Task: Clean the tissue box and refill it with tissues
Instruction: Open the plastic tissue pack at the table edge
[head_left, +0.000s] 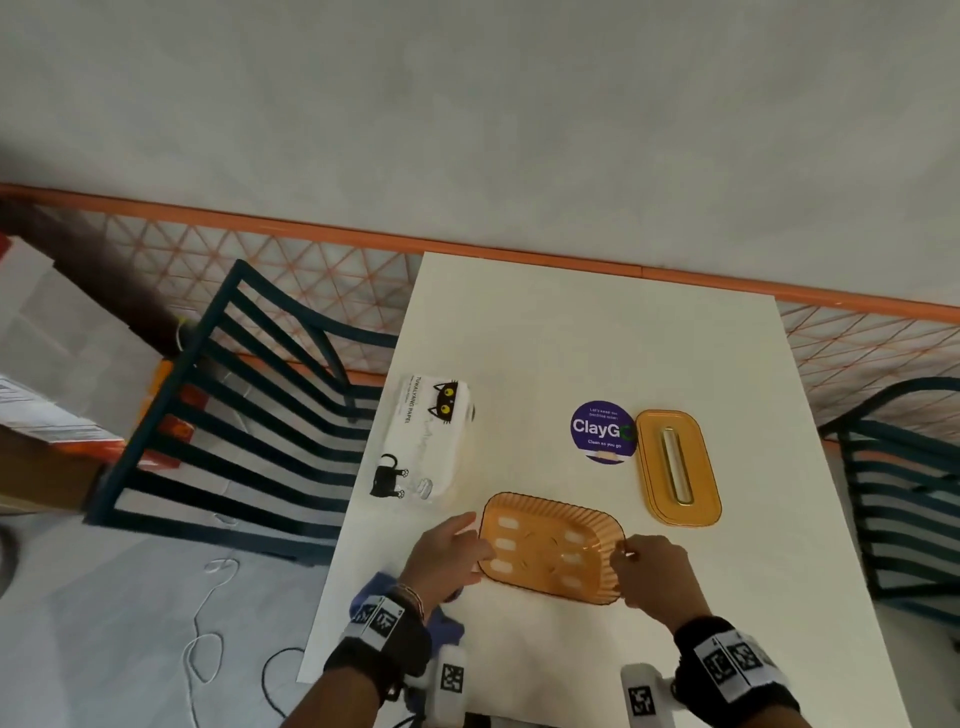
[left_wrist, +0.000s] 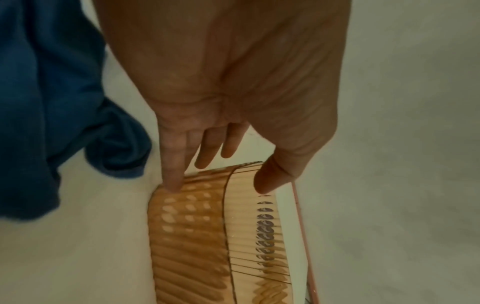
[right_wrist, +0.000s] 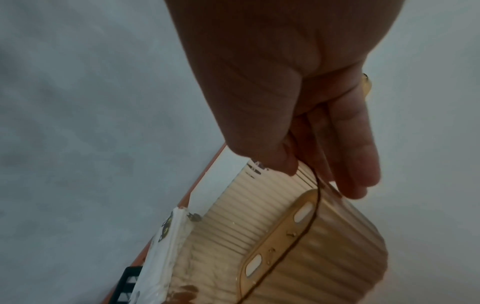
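The ribbed orange tissue box base (head_left: 550, 556) (left_wrist: 187, 236) (right_wrist: 298, 246) sits open-topped on the white table (head_left: 571, 338) with small dark specks inside. My left hand (head_left: 457, 545) (left_wrist: 218, 185) lies against its left end, fingers straight on the outer wall and thumb over the rim. At the right end, my right hand (head_left: 631, 558) (right_wrist: 319, 181) pinches the rim, thumb inside and fingers outside. The orange lid (head_left: 678, 467) with its slot lies to the right. A white tissue pack (head_left: 421, 441) (right_wrist: 166, 246) with black cats lies at the table's left edge.
A blue cloth (head_left: 447, 629) (left_wrist: 52, 102) is bunched under my left wrist at the near left corner. A round purple sticker (head_left: 602, 431) is beside the lid. Dark slatted chairs stand at the left (head_left: 249, 405) and right (head_left: 909, 493). A wall lies behind the table.
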